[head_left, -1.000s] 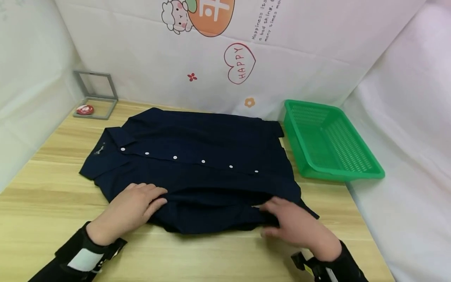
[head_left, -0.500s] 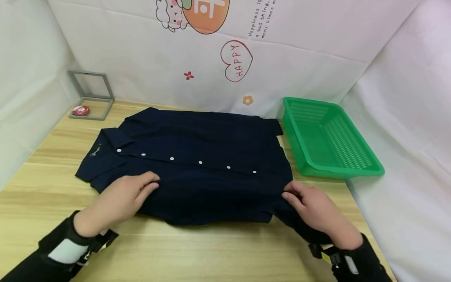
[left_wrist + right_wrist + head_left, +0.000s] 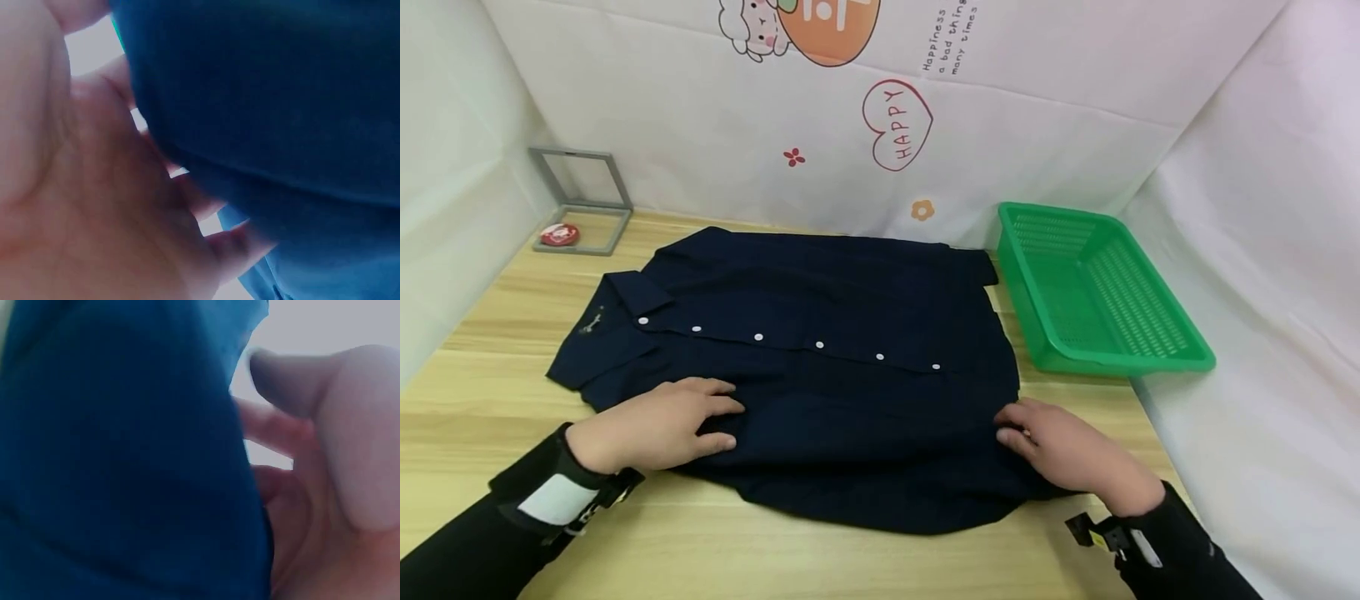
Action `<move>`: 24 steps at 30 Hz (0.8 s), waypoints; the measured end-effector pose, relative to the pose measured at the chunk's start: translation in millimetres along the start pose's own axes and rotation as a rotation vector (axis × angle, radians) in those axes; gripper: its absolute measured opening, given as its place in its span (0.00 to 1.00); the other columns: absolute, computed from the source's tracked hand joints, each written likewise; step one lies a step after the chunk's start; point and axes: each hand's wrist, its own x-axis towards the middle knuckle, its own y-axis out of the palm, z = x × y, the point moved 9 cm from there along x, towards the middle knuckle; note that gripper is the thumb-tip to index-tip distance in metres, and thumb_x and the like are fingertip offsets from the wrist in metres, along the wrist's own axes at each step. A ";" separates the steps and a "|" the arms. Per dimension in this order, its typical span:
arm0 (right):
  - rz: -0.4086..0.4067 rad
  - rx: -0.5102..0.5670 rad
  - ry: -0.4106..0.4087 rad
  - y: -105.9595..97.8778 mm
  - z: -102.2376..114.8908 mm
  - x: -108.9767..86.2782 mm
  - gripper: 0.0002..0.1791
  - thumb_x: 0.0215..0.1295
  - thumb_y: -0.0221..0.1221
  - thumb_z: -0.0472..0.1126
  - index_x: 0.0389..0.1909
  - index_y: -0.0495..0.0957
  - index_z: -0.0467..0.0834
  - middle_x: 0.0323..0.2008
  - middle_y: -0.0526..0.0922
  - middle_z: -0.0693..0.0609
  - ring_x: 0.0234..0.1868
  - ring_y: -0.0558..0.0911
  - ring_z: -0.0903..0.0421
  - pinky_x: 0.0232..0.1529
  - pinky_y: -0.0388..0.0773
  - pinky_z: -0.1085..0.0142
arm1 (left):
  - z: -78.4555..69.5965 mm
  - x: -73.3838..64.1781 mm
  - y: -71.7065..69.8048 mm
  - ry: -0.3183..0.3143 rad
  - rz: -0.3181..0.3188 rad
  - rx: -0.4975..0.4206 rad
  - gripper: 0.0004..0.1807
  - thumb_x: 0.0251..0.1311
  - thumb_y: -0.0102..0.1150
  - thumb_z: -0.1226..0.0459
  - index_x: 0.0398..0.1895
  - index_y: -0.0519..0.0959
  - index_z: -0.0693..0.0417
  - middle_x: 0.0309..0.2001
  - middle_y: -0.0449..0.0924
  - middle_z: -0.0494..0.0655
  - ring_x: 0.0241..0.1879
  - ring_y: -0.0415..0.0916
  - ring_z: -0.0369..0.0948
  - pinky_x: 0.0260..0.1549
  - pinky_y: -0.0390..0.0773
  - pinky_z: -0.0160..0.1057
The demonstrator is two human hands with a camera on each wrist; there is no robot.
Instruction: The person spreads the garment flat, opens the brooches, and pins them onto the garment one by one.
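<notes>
A navy short-sleeved shirt [image 3: 820, 292] with white buttons lies front up on the wooden table, its collar toward the left. My left hand [image 3: 658, 422] rests on the near side of the shirt, fingers spread and thumb apart. In the left wrist view, dark cloth [image 3: 269, 94] covers part of the fingers. At the hem on the right, my right hand [image 3: 1063, 446] touches the shirt with fingers slightly bent. The right wrist view has its thumb [image 3: 294, 381] standing off from the cloth [image 3: 125, 437], which hides some fingertips. The shirt's near side bulges toward me.
A green plastic basket [image 3: 1051, 348] stands at the back right, close to the hem. At the back left is a grey hinged frame [image 3: 617, 229] with a small red-and-white round item [image 3: 560, 234]. White cloth walls [image 3: 1037, 150] enclose the table.
My right hand first moved rightward, pinching the shirt's near edge, and its thumb is now apart. The near side has spread toward me. My left fingers have gone from pinched to spread.
</notes>
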 end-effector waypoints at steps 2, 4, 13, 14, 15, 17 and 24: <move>-0.044 -0.024 -0.048 -3.3 6.8 6.2 0.11 0.75 0.55 0.38 0.52 0.80 0.42 0.47 0.82 0.50 0.48 0.81 0.50 0.48 0.78 0.52 | 1.8 2.2 2.7 -0.024 0.025 0.020 0.32 0.66 0.59 0.43 0.66 0.76 0.52 0.69 0.65 0.60 0.68 0.59 0.61 0.61 0.60 0.66; -0.031 -0.071 -0.074 -1.4 12.0 14.9 0.13 0.75 0.54 0.35 0.55 0.79 0.38 0.50 0.82 0.46 0.51 0.81 0.47 0.50 0.77 0.50 | 3.8 5.2 4.6 -0.036 0.038 0.038 0.37 0.65 0.57 0.40 0.71 0.71 0.52 0.72 0.60 0.61 0.70 0.54 0.62 0.62 0.56 0.68; 0.132 -0.152 0.077 6.8 -11.5 57.0 0.23 0.79 0.47 0.40 0.67 0.68 0.31 0.60 0.76 0.34 0.58 0.77 0.37 0.56 0.73 0.45 | 22.9 24.1 -11.2 -0.043 -0.133 -0.046 0.35 0.77 0.38 0.44 0.78 0.57 0.55 0.74 0.55 0.64 0.72 0.51 0.62 0.64 0.51 0.68; 0.116 -0.186 0.081 4.6 -13.5 60.9 0.22 0.79 0.48 0.40 0.66 0.69 0.31 0.55 0.79 0.34 0.54 0.79 0.38 0.53 0.75 0.46 | 24.0 26.3 -15.1 -0.032 -0.167 -0.053 0.32 0.79 0.40 0.49 0.78 0.57 0.57 0.73 0.56 0.64 0.72 0.53 0.60 0.64 0.53 0.66; 0.089 -0.231 0.084 1.9 -14.2 64.6 0.20 0.78 0.50 0.40 0.63 0.72 0.32 0.50 0.81 0.35 0.49 0.82 0.39 0.48 0.78 0.47 | 25.6 28.3 -18.4 -0.029 -0.195 -0.054 0.30 0.79 0.41 0.54 0.77 0.56 0.59 0.73 0.58 0.63 0.71 0.54 0.59 0.64 0.56 0.64; 0.014 -0.305 0.070 -3.2 -10.6 72.0 0.15 0.75 0.54 0.39 0.55 0.77 0.35 0.38 0.83 0.41 0.39 0.83 0.43 0.39 0.80 0.51 | 27.1 31.1 -23.7 -0.021 -0.248 -0.043 0.29 0.76 0.47 0.63 0.75 0.57 0.64 0.70 0.61 0.64 0.69 0.60 0.58 0.63 0.62 0.60; -0.006 -0.296 0.003 6.9 10.6 92.5 0.25 0.62 0.69 0.50 0.55 0.78 0.42 0.40 0.79 0.45 0.36 0.79 0.50 0.34 0.79 0.56 | 24.0 36.4 -6.5 -0.058 -0.047 0.006 0.51 0.55 0.72 0.46 0.74 0.60 0.64 0.72 0.54 0.69 0.70 0.55 0.64 0.62 0.59 0.64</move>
